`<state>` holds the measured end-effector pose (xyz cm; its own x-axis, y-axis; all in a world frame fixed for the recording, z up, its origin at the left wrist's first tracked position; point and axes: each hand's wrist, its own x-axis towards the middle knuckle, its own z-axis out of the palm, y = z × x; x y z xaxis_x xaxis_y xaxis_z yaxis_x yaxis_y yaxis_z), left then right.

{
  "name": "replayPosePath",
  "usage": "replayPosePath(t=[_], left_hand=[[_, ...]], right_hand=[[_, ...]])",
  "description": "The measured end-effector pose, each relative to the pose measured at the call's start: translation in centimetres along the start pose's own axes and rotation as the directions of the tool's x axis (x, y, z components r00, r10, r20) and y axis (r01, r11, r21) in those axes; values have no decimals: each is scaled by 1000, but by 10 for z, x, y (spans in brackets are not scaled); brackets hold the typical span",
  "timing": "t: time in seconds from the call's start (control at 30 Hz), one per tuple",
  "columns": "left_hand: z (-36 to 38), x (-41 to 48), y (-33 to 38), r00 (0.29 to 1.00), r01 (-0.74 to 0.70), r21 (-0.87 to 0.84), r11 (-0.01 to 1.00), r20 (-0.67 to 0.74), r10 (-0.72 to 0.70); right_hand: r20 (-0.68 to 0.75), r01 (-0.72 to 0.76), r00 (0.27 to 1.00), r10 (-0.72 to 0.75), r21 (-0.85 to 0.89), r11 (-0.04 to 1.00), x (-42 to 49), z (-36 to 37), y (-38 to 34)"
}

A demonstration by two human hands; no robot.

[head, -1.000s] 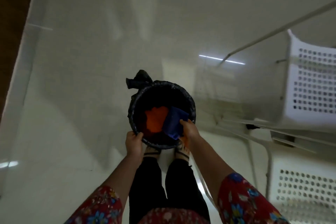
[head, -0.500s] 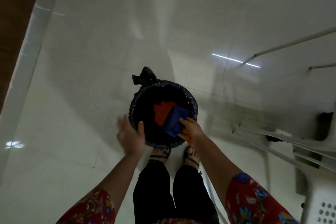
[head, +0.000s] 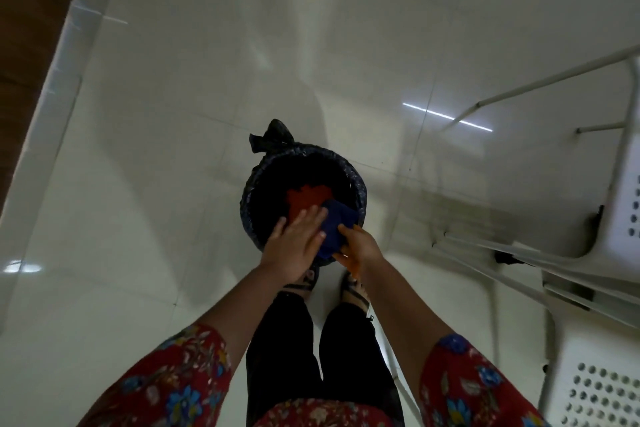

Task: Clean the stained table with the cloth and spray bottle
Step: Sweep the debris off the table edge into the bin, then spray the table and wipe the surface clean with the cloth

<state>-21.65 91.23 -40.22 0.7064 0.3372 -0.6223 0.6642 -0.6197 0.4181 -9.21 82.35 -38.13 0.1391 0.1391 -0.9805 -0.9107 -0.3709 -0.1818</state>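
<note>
As right hand (head: 360, 248) pinches cloth (head: 337, 224), left hand (head: 294, 246) lies flat.

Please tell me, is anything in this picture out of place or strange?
Yes: the blue cloth is over the open black bin, above orange material, not on any table. The right hand grips it and the left hand lies flat on it. No spill or damage shows.

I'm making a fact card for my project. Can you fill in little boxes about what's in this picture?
floor: shiny pale tiles
bin: black-lined, standing before the feet
orange thing: lying inside the bin
blue cloth: held over the bin
right hand: grips the blue cloth
left hand: flat, fingers straight, touching the cloth
white chair: at the right
</note>
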Motion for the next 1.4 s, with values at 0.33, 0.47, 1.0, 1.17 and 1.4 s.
replayPosePath(t=[0.33, 0.47, 1.0, 1.17, 1.4], left_hand=[[-118, -128, 97, 895, 292, -838, 461, 69, -441], [-155, -237, 171, 912, 266, -946, 185, 186, -365], [-124, -517, 302, 988, -115, -924, 364, -143, -52], [-115, -556, 382, 981, -192, -912, 362, -181, 64], [-37, -593, 548, 923, -323, -852, 412, -187, 337]], right_hand=[[22, 250, 968, -249, -91, 964, -178, 4, 12], [98, 436, 900, -425, -168, 884, -289, -13, 49], [-20, 752, 638, -770, 232, 617, -554, -187, 211], [-169, 660, 695, -699, 535, 527, -605, -288, 240], [-320, 872, 490, -811, 202, 447, -652, -446, 273]])
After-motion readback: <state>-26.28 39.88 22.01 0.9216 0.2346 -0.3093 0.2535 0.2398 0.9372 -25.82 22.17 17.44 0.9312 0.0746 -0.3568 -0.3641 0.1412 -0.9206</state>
